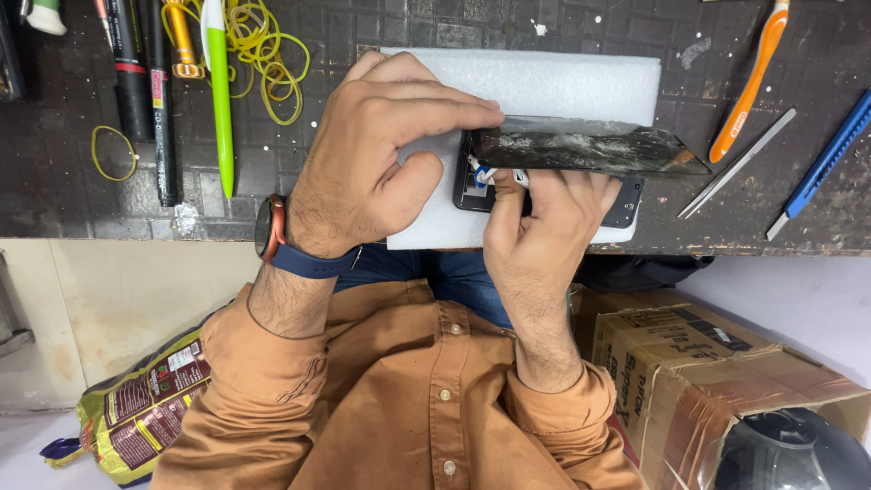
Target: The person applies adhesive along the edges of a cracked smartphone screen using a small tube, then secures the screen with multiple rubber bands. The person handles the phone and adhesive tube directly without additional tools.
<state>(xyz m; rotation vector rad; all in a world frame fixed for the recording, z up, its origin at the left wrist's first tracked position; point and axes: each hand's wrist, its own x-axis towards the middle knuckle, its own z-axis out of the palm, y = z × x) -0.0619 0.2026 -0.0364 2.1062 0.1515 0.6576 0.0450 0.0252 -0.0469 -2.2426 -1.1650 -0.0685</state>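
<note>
On the dark workbench (381,27) a white foam sheet (562,82) carries one black phone body (626,207), its cracked glass screen panel (590,148) tilted up off it. The left hand (363,172), with one watch on a blue strap (281,240) at the wrist, has its fingers stretched forward and pressed together along the near end of the screen panel, the thumb curled under. The right hand (540,227) pinches a small blue-and-white tool (483,171) between thumb and forefinger, just at the open seam below the panel's left end. Beside the work lie one orange toothbrush (751,82), one pair of steel tweezers (737,163), one blue utility knife (821,163), one green pen (220,91) and several yellow rubber bands (268,54).
</note>
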